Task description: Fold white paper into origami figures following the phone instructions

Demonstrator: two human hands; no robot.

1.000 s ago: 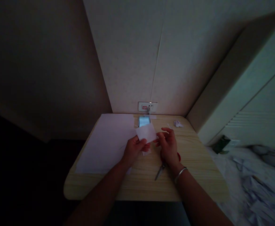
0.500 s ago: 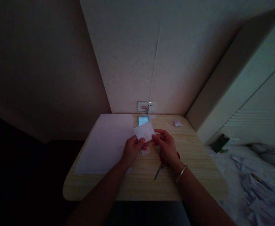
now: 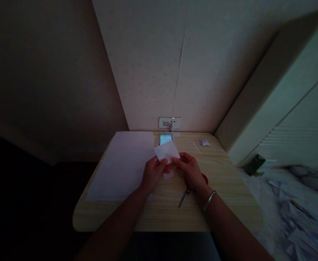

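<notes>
A small white piece of paper (image 3: pixel 167 150) is held up over the middle of the table, tilted. My left hand (image 3: pixel 153 173) pinches its lower left edge, thumb on top and fingers behind. My right hand (image 3: pixel 190 170) grips the lower right corner, its thumb close to the left one. Scissors (image 3: pixel 184 198) with red handles lie under my right wrist, partly hidden by it. A lit phone (image 3: pixel 165 138) lies just behind the paper, which covers its lower part. Below the hands is a small paper scrap (image 3: pixel 168 175).
A large white sheet (image 3: pixel 120 163) covers the left of the wooden table (image 3: pixel 175 219). Crumpled paper (image 3: pixel 204 141) and a thin paper strip (image 3: pixel 196 147) lie at the back right. A wall socket (image 3: pixel 169 123) with a plug is behind the phone.
My right hand has shifted slightly left and down along the paper's edge, bringing its thumb nearer to my left thumb. My left hand and the paper stay almost still.
</notes>
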